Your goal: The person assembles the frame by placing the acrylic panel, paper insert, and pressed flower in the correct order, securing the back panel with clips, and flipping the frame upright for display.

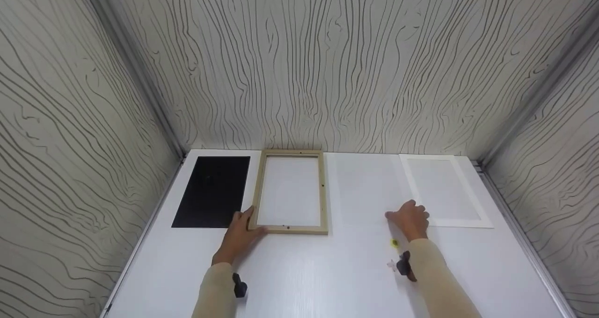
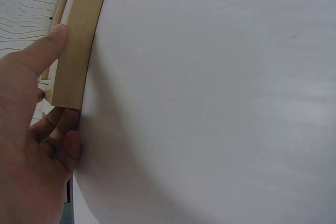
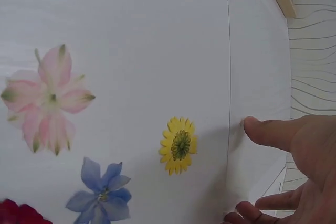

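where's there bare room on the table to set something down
Widest: the white table in front of the wooden frame, between left sleeve and pink flower. Bare patches also lie outside both sleeves. Crowded: the far edge, with black panel, frame, pale sheet and white-bordered mat.

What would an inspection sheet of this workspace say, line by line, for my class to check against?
Surface: white tabletop, with glare toward the near side.
Job's things: wooden frame; black panel left of it; faint pale sheet right of it; white-bordered sheet farthest right; pink flower, blue flower, yellow flower and partly cut-off red flower in the right wrist view.
Clutter: nothing seen.
Hands: left hand grips the frame's near left corner; right hand is at the pale sheet's near right part, grip unclear.
Cables: nothing seen.
Surroundings: walls with wood-grain lines.
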`<state>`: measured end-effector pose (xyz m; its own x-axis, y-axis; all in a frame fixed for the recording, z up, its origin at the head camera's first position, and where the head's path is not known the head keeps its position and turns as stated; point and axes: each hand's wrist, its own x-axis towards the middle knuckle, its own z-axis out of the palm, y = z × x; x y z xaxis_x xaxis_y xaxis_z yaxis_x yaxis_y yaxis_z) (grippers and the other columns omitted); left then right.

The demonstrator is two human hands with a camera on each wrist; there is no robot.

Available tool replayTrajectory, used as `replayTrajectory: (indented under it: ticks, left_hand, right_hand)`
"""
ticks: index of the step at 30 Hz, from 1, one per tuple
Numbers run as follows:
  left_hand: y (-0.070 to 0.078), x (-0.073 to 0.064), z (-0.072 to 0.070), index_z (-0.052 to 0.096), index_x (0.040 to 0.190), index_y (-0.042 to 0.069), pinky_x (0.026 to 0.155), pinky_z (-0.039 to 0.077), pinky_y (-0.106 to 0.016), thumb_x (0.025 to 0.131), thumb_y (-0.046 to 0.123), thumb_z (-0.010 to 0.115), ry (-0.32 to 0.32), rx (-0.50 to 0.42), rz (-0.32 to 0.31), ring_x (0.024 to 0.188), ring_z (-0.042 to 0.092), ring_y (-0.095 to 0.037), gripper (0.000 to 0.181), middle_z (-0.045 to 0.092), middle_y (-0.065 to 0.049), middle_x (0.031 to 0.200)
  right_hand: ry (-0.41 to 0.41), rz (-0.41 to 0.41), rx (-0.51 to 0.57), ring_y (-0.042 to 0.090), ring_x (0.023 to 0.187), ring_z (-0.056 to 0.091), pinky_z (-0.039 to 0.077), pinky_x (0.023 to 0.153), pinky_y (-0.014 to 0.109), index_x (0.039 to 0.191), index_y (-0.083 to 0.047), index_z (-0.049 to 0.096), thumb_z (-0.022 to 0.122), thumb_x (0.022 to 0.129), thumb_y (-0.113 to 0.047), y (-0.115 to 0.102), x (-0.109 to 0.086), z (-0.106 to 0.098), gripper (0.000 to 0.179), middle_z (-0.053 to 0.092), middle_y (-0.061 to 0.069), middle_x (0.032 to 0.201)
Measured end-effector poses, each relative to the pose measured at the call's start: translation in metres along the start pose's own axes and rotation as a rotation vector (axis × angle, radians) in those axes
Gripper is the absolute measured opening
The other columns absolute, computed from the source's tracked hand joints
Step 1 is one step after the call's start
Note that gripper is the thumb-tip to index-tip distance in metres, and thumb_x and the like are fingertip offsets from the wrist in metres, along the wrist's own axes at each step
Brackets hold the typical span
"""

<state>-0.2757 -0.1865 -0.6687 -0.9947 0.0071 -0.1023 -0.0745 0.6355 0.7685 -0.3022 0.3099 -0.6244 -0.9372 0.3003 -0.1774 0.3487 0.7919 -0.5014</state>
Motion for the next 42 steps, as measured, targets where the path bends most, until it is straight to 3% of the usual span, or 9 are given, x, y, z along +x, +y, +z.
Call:
replayTrajectory:
  ticks: [10, 15, 22, 30, 36, 42]
  left_hand:
    - [0.001, 0.0, 0.0, 0.039, 0.166, 0.02, 0.117, 0.043, -0.062, 0.092, 0.055, 0.08, 0.0, 0.007, 0.001, 0.142, 0.052, -0.042, 0.092, 0.05, -0.018, 0.147]
    - [0.002, 0.0, 0.001, 0.04, 0.166, 0.019, 0.117, 0.043, -0.062, 0.092, 0.056, 0.08, 0.007, 0.007, 0.007, 0.138, 0.054, -0.039, 0.092, 0.051, -0.016, 0.144]
    - [0.004, -0.001, 0.0, 0.039, 0.166, 0.017, 0.116, 0.044, -0.063, 0.092, 0.053, 0.08, 0.004, 0.015, 0.015, 0.137, 0.054, -0.039, 0.092, 0.051, -0.017, 0.144]
    - [0.006, 0.0, -0.001, 0.039, 0.165, 0.014, 0.117, 0.044, -0.062, 0.091, 0.05, 0.082, 0.006, 0.011, 0.021, 0.138, 0.054, -0.041, 0.093, 0.051, -0.019, 0.142]
    - [0.005, -0.001, -0.001, 0.039, 0.166, 0.017, 0.117, 0.043, -0.064, 0.09, 0.055, 0.082, 0.003, 0.003, 0.005, 0.14, 0.053, -0.041, 0.095, 0.05, -0.018, 0.145]
    - [0.001, 0.001, 0.001, 0.038, 0.167, 0.02, 0.117, 0.043, -0.063, 0.09, 0.057, 0.081, -0.004, 0.006, -0.012, 0.141, 0.053, -0.04, 0.096, 0.049, -0.017, 0.147]
  right_hand:
    - [0.061, -0.071, -0.081, 0.054, 0.105, 0.051, 0.048, 0.086, 0.063, 0.12, 0.024, 0.05, 0.08, 0.09, -0.049, -0.001, -0.014, 0.006, 0.084, 0.052, 0.043, 0.11]
    - [0.041, -0.054, -0.065, 0.054, 0.106, 0.05, 0.048, 0.088, 0.065, 0.125, 0.025, 0.048, 0.074, 0.093, -0.056, -0.005, -0.015, 0.007, 0.091, 0.051, 0.044, 0.113]
    - [0.069, -0.073, -0.123, 0.057, 0.105, 0.053, 0.05, 0.088, 0.066, 0.128, 0.03, 0.044, 0.081, 0.089, -0.055, -0.011, -0.018, 0.014, 0.1, 0.051, 0.046, 0.112]
    - [0.068, -0.054, -0.065, 0.051, 0.103, 0.05, 0.048, 0.084, 0.058, 0.121, 0.028, 0.052, 0.085, 0.086, -0.047, -0.013, -0.013, 0.013, 0.089, 0.054, 0.042, 0.109]
    - [0.1, -0.075, -0.092, 0.049, 0.1, 0.055, 0.045, 0.087, 0.058, 0.108, 0.022, 0.067, 0.088, 0.083, -0.043, -0.014, -0.006, 0.015, 0.072, 0.065, 0.035, 0.099]
    - [0.104, -0.062, -0.103, 0.049, 0.1, 0.057, 0.044, 0.088, 0.058, 0.104, 0.019, 0.071, 0.09, 0.081, -0.042, -0.013, -0.003, 0.015, 0.068, 0.069, 0.034, 0.098]
